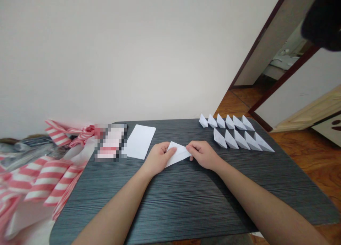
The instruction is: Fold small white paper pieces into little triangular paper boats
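A folded sheet of white paper [178, 154], roughly triangular, is held just above the middle of the dark table. My left hand [157, 157] grips its left side, thumb on top and fingers underneath. At the pointed right corner, my right hand [202, 154] pinches the paper between thumb and fingers. Left of my hands lies a flat stack of white paper [140, 142]. Two rows of folded white paper boats stand at the table's far right, among them a back-row boat [220, 121] and a front-row boat [231, 139].
The dark wood-grain table [165, 209] stands against a pale wall [149, 53]. A blurred-out phone-like rectangle [110, 142] lies at its left edge. Red-and-white striped cloth [48, 177] is heaped beyond that edge. On the right are a wooden floor [306, 149] and a doorway.
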### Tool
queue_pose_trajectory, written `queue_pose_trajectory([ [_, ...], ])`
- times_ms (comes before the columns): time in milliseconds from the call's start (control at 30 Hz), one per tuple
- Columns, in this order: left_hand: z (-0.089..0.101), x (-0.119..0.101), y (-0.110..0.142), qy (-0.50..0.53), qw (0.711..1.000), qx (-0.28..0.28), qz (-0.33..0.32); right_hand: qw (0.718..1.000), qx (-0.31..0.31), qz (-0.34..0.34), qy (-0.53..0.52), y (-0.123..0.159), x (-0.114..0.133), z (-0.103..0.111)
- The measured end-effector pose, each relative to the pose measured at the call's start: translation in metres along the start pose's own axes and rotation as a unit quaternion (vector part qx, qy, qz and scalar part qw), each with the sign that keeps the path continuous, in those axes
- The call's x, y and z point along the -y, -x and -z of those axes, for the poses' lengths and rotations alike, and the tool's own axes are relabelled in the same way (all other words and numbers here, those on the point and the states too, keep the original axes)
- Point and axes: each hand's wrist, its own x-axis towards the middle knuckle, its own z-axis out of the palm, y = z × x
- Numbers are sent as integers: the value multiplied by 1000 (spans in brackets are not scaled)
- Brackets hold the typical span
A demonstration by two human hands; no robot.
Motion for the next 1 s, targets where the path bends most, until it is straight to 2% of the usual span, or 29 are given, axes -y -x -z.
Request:
queue_pose_trajectory([
  [233,1,1,-1,-9,1000,-21,0,995,-32,-31,-85,0,-3,2],
  [500,1,1,-1,-11,1000,-12,-10,1000,-7,-11,-20,0,-2,2],
  [833,1,3,-2,-3,1000,-13,-2,995,-27,-36,-90,0,-6,0],
  [1000,1,6,-2,-9,1000,-13,-10,998,-15,-26,-61,0,-7,0],
])
